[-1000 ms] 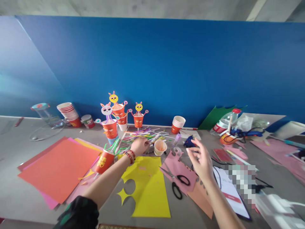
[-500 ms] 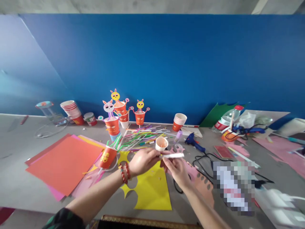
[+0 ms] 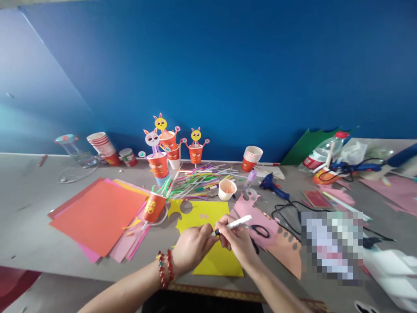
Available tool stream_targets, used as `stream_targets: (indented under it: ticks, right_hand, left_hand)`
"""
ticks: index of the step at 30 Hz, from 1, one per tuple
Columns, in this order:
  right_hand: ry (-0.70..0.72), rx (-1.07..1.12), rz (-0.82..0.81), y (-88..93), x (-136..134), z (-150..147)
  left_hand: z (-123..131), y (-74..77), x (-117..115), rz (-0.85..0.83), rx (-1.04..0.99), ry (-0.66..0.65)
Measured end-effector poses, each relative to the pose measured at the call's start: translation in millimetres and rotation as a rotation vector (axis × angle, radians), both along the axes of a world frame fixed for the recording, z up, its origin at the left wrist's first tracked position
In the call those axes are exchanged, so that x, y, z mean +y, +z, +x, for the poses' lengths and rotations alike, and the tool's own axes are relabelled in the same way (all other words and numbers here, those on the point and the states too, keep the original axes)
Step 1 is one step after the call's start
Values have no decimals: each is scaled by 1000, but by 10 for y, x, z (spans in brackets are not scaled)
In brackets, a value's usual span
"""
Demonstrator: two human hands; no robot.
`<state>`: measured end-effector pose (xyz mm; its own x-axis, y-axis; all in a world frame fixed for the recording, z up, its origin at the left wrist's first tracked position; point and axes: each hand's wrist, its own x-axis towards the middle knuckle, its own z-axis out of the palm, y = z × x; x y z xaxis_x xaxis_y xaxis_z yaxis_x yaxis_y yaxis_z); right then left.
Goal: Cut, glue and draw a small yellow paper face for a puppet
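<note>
A white marker [image 3: 240, 221] with a dark end slants between the fingers of my right hand [image 3: 239, 243]. The dark end points left, at the fingertips of my left hand [image 3: 190, 248]. That left hand is closed in a pinch, and what it holds is hidden by its own fingers. Both hands are over a sheet of yellow paper [image 3: 224, 263] with rounded cut-outs along its left side. Two small pale pink pieces [image 3: 203, 216] lie on the sheet. Just beyond it stands a small white paper cup [image 3: 227, 191].
Orange and pink paper sheets [image 3: 97, 217] are at left, beside a tipped red cup [image 3: 154, 207]. Behind lie many coloured pipe cleaners [image 3: 195, 180] and cup figures [image 3: 158, 163]. Black-handled scissors [image 3: 260, 231], a blue glue gun [image 3: 273, 186] and dark cables [image 3: 286, 213] occupy the right.
My hands have come down and nearer to me, away from the white cup. The marker now tilts up to the right, with its dark end showing. The view has shifted slightly.
</note>
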<state>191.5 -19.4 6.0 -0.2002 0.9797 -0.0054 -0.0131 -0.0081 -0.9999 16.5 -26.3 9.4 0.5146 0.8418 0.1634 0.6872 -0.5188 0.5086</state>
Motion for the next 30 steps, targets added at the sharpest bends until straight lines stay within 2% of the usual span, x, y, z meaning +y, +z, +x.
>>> stream_targets:
  ticks: [5,8,11,13,15,17,18,19,20,21,22,24,25,27,30]
  right_hand:
    - [110,40,-133,-32,-40,-30]
    - [108,57,-154,-43,-78,-68]
    - [104,63,-124,6,-147,-130]
    - [121,61,-102,94,-171,-123]
    - [68,68,-39,232,-139,-8]
    - [-183,112,116,396,-53,227]
    - [-327,151,211,473,-4,369]
    - [-390,170,251,535,38,508]
    - [-441,186,282,576,67,626]
    - [-494,184,313,590,80,709]
    - [-468,149,309,576,78,749]
    - [-209,19,195,471,49,703]
    - [-87,-53,143,395,34,632]
    - [16,-169,124,236,23,456]
    - [105,-298,176,57,61,257]
  left_hand:
    - [-37,-63,-50,-124,-5,-2]
    - [-30,-51,-91,-260,-199,-46]
    - [-4,-5,-167,-652,-552,-128]
    - [-10,34,-224,-924,-720,-141]
    - [-60,61,-281,-1058,-791,-163]
    - [-155,60,-339,-1099,-803,-177]
    - [-215,48,-365,-1114,-810,-141]
    - [-278,30,-386,-1068,-774,-107]
    - [-342,11,-398,-926,-698,-68]
    - [-402,-7,-398,-730,-594,-33]
    - [-457,-22,-384,-527,-459,-24]
    - [-546,-40,-312,-176,-241,-41]
    - [-577,-45,-260,-60,-186,-86]
    - [-613,-59,-146,48,-115,-148]
    - [-605,-104,-17,110,47,-198]
